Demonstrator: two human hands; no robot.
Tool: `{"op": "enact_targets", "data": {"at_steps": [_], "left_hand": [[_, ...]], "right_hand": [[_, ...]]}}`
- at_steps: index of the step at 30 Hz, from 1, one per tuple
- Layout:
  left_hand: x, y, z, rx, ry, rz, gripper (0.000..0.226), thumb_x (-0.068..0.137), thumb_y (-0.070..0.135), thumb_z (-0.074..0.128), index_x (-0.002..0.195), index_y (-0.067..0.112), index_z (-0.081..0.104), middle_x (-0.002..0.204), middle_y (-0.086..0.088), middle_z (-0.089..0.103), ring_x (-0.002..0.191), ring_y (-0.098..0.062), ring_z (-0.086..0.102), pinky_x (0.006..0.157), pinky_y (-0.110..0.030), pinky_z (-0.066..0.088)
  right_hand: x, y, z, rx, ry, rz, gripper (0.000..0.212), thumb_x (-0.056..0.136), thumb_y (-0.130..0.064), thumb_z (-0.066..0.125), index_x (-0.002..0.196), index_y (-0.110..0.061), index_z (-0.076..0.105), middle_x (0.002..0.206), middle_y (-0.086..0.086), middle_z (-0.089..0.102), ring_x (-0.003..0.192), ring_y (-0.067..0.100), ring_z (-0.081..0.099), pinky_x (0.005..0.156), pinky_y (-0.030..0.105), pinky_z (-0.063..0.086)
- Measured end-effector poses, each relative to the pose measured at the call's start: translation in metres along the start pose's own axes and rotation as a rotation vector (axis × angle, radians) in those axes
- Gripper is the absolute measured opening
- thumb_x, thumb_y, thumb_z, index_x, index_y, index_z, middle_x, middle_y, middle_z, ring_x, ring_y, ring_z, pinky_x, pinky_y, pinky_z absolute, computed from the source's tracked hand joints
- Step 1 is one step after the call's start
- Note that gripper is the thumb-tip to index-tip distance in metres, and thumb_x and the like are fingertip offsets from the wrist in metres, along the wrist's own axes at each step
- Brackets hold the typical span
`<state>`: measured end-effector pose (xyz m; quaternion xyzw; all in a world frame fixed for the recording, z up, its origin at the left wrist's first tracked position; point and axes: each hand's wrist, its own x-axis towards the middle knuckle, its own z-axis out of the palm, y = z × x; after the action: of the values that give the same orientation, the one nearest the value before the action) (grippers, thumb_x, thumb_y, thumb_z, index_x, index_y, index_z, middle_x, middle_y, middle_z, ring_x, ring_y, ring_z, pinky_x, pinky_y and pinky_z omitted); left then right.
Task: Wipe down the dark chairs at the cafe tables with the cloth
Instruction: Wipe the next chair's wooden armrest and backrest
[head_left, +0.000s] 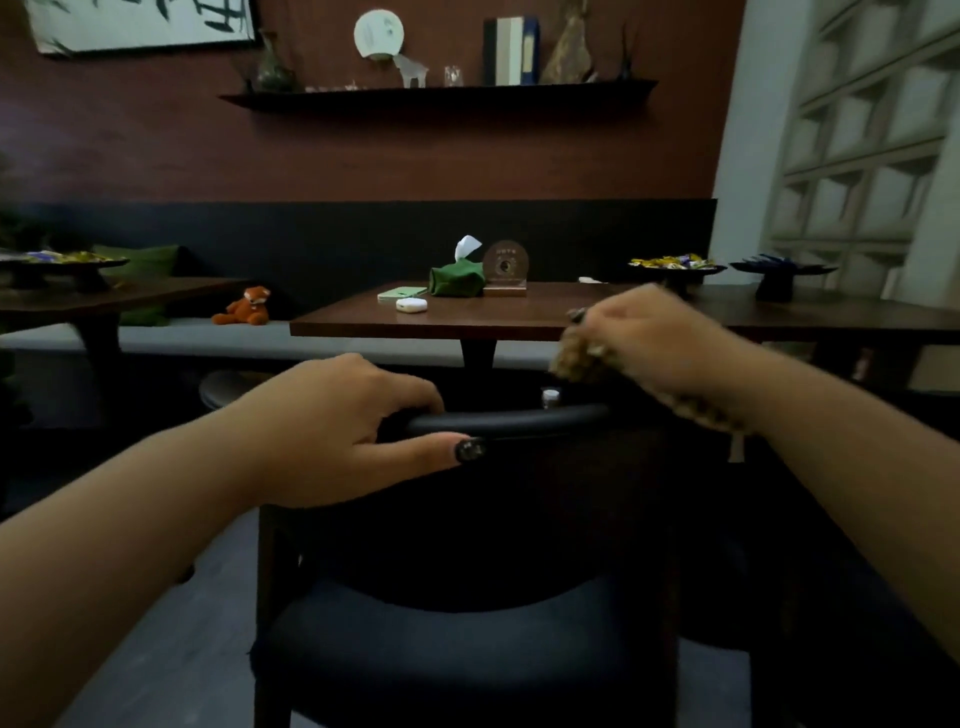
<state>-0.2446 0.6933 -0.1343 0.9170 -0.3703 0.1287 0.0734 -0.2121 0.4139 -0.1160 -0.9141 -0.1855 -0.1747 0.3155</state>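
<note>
A dark chair (467, 639) stands right in front of me, its curved top rail (519, 418) running left to right. My left hand (337, 421) grips the left end of that rail, thumb lying along its near side. My right hand (654, 343) is blurred just above the rail's right end and holds a speckled brownish cloth (571, 358), which hangs below the fingers and trails under the wrist. The chair's seat is dark blue padding in the lower middle.
A brown cafe table (519, 317) stands behind the chair with a green tissue pouch (457, 278), a phone and a small white case. Snack dishes (675, 267) sit at the right, a grey bench with an orange toy fox (247, 306) at the left.
</note>
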Motion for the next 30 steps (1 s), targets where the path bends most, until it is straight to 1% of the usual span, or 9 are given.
{"op": "enact_targets", "data": {"at_steps": [4, 7, 11, 13, 17, 19, 22, 26, 30], "left_hand": [[-0.008, -0.042, -0.015, -0.322, -0.138, 0.009, 0.065, 0.065, 0.087, 0.037, 0.099, 0.041, 0.068, 0.082, 0.009, 0.069, 0.069, -0.011, 0.063, 0.060, -0.031, 0.050], [-0.006, -0.059, -0.016, -0.351, -0.220, 0.099, 0.064, 0.066, 0.089, 0.042, 0.098, 0.041, 0.069, 0.080, 0.008, 0.070, 0.067, -0.009, 0.064, 0.059, -0.031, 0.052], [-0.002, -0.067, -0.007, -0.230, -0.169, 0.198, 0.077, 0.062, 0.097, 0.025, 0.096, 0.041, 0.066, 0.071, 0.013, 0.067, 0.060, -0.002, 0.062, 0.054, -0.025, 0.051], [-0.002, -0.068, -0.001, -0.177, -0.097, 0.220, 0.084, 0.059, 0.100, 0.015, 0.093, 0.041, 0.065, 0.071, 0.019, 0.065, 0.058, 0.000, 0.060, 0.051, -0.023, 0.048], [-0.004, -0.069, 0.003, -0.130, 0.003, 0.243, 0.091, 0.056, 0.101, 0.006, 0.089, 0.040, 0.066, 0.070, 0.020, 0.063, 0.059, 0.003, 0.059, 0.048, -0.020, 0.045], [-0.003, -0.070, 0.003, -0.132, 0.009, 0.238, 0.089, 0.057, 0.100, 0.007, 0.088, 0.041, 0.066, 0.073, 0.026, 0.062, 0.061, 0.005, 0.058, 0.048, -0.019, 0.043], [-0.004, -0.070, 0.004, -0.150, 0.025, 0.210, 0.089, 0.055, 0.101, 0.008, 0.089, 0.043, 0.065, 0.073, 0.026, 0.062, 0.061, 0.006, 0.058, 0.049, -0.020, 0.043], [-0.007, -0.069, 0.007, -0.155, 0.119, 0.190, 0.085, 0.054, 0.102, 0.009, 0.089, 0.048, 0.065, 0.070, 0.028, 0.062, 0.063, 0.010, 0.057, 0.050, -0.021, 0.042], [-0.006, -0.066, 0.003, -0.210, 0.068, 0.120, 0.080, 0.068, 0.092, 0.006, 0.085, 0.042, 0.067, 0.061, 0.028, 0.058, 0.055, 0.007, 0.056, 0.050, -0.022, 0.034]], "right_hand": [[-0.013, 0.037, -0.012, 0.277, -0.039, 0.376, 0.042, 0.096, -0.038, 0.044, 0.082, -0.020, 0.078, 0.089, -0.002, 0.075, 0.083, 0.010, 0.070, 0.083, 0.028, 0.044], [-0.031, 0.055, -0.003, 0.246, 0.166, 0.446, 0.036, 0.095, -0.032, 0.049, 0.073, -0.028, 0.077, 0.084, 0.005, 0.073, 0.079, 0.014, 0.066, 0.080, 0.034, 0.044], [-0.029, 0.043, 0.001, 0.114, 0.318, 0.436, 0.037, 0.092, -0.015, 0.058, 0.058, -0.017, 0.073, 0.061, -0.005, 0.064, 0.059, -0.001, 0.054, 0.066, 0.024, 0.042], [-0.026, 0.032, 0.005, 0.063, 0.376, 0.428, 0.029, 0.091, -0.014, 0.060, 0.064, -0.008, 0.069, 0.057, -0.003, 0.056, 0.054, 0.000, 0.047, 0.061, 0.023, 0.038], [-0.033, -0.007, 0.022, 0.019, 0.376, 0.382, 0.044, 0.095, -0.019, 0.056, 0.071, 0.018, 0.060, 0.065, 0.008, 0.050, 0.063, 0.014, 0.043, 0.062, 0.030, 0.033], [-0.041, -0.035, 0.033, 0.012, 0.385, 0.364, 0.044, 0.095, -0.019, 0.055, 0.066, 0.015, 0.058, 0.061, 0.009, 0.047, 0.060, 0.016, 0.041, 0.058, 0.030, 0.032], [-0.049, -0.077, 0.060, -0.158, 0.377, 0.314, 0.046, 0.095, -0.025, 0.052, 0.051, -0.012, 0.053, 0.050, -0.005, 0.043, 0.050, 0.009, 0.038, 0.055, 0.035, 0.031], [-0.051, -0.108, 0.093, -0.314, 0.395, 0.163, 0.049, 0.098, -0.038, 0.045, 0.057, -0.014, 0.056, 0.047, -0.009, 0.050, 0.046, 0.006, 0.045, 0.052, 0.030, 0.031], [-0.051, -0.085, 0.054, -0.305, 0.307, 0.178, 0.047, 0.098, -0.036, 0.045, 0.057, -0.016, 0.055, 0.049, -0.006, 0.049, 0.045, 0.005, 0.041, 0.054, 0.033, 0.034]]}}
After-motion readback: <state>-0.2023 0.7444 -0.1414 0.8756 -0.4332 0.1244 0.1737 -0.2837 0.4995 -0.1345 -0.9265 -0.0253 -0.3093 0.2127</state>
